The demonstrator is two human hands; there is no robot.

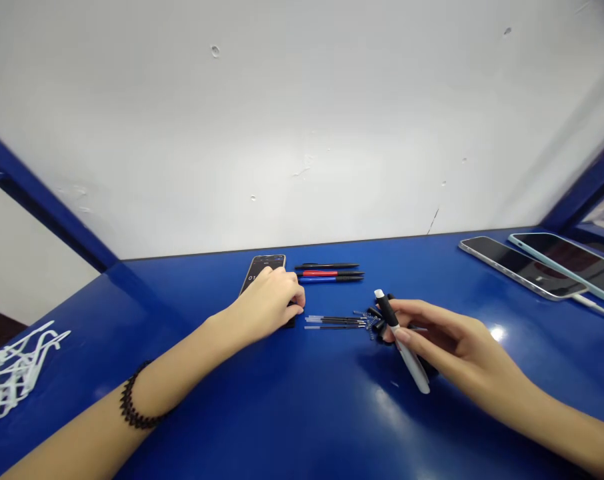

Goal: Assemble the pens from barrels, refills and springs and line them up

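My right hand (445, 333) grips a white pen barrel (411, 363) with a black upper section and a white tip, tilted over the table. Just left of those fingers lie small springs (365, 313) and black pen parts (379, 327), partly hidden by the hand. Several thin ink refills (335, 322) lie side by side between my two hands. My left hand (269, 300) rests with its fingers curled in front of a phone (262, 263). Black pieces (291, 323) show beneath its fingertips; what it holds, if anything, is hidden.
Black, red (319, 273) and blue pens lie in a row behind the refills. Two more phones (522, 267) lie at the right, with a white cable (599, 307) beside them. A heap of white strips (17, 373) sits at the left edge. A white wall (302, 133) closes the back.
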